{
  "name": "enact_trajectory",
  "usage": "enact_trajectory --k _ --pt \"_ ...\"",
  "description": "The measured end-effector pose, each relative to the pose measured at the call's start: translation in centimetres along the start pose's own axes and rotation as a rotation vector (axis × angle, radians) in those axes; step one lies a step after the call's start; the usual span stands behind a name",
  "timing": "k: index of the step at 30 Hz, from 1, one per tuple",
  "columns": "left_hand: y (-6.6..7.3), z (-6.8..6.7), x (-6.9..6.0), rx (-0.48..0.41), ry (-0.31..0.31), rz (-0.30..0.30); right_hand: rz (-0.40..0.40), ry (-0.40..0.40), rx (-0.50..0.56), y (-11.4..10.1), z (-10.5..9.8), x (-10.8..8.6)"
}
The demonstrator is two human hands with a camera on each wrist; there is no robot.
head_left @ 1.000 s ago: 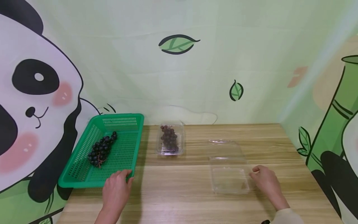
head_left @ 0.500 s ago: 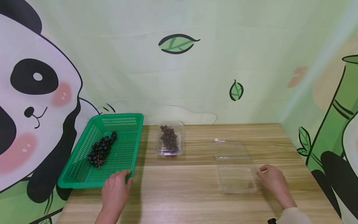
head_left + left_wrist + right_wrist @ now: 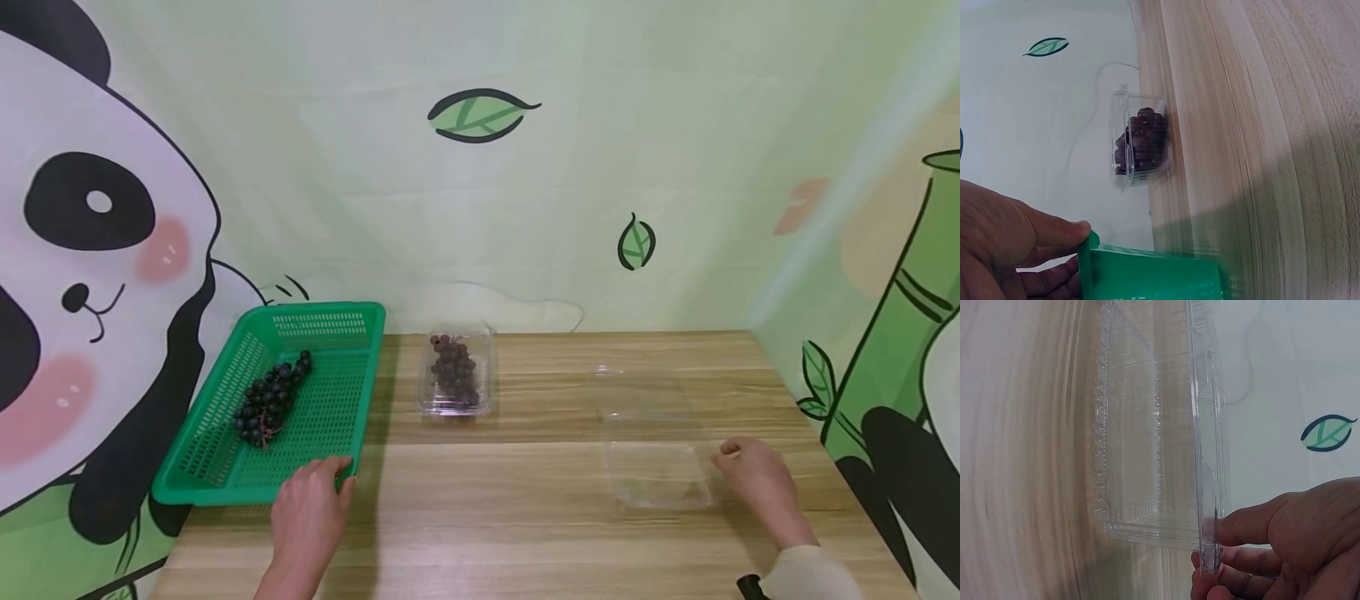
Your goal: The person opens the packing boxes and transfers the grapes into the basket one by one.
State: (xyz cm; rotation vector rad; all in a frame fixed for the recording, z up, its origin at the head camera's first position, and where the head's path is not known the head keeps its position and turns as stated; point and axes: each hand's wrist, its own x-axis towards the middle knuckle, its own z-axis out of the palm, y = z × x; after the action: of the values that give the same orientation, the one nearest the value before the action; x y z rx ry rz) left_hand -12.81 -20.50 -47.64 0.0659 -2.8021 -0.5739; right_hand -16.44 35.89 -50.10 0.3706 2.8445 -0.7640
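At lower left, your left hand (image 3: 309,517) pinches the rim of one basket (image 3: 213,495), covering its near right corner. At lower right, your right hand (image 3: 761,483) pinches one open box (image 3: 660,477), its outline faint. One grape bunch (image 3: 272,402) lies in the basket; a second bunch (image 3: 454,371), dimmed by plastic, in another box (image 3: 485,377) mid-frame.

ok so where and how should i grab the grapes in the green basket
Probably by the reddish stem at the near end of the grapes, pinched from above: they lie low inside the walled green basket, which would hinder a sideways reach.
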Motion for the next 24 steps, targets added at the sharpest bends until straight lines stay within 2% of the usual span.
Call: enact_trajectory --k 5,10,17,24 --pt "0.0 0.0 0.0 -0.007 0.0 -0.006 0.009 0.02 -0.025 0.6 -0.5 0.4" --pt "-0.1 0.0 0.0 -0.01 -0.005 -0.007 0.033 0.007 -0.04 1.0 -1.1 0.7" --pt "-0.2 0.0 -0.1 -0.017 -0.012 -0.009 0.052 -0.001 -0.02 2.0 -2.0 1.4" --pt "-0.1 0.0 0.0 -0.017 -0.001 -0.004 0.048 0.049 -0.033 3.1 -2.9 2.0"
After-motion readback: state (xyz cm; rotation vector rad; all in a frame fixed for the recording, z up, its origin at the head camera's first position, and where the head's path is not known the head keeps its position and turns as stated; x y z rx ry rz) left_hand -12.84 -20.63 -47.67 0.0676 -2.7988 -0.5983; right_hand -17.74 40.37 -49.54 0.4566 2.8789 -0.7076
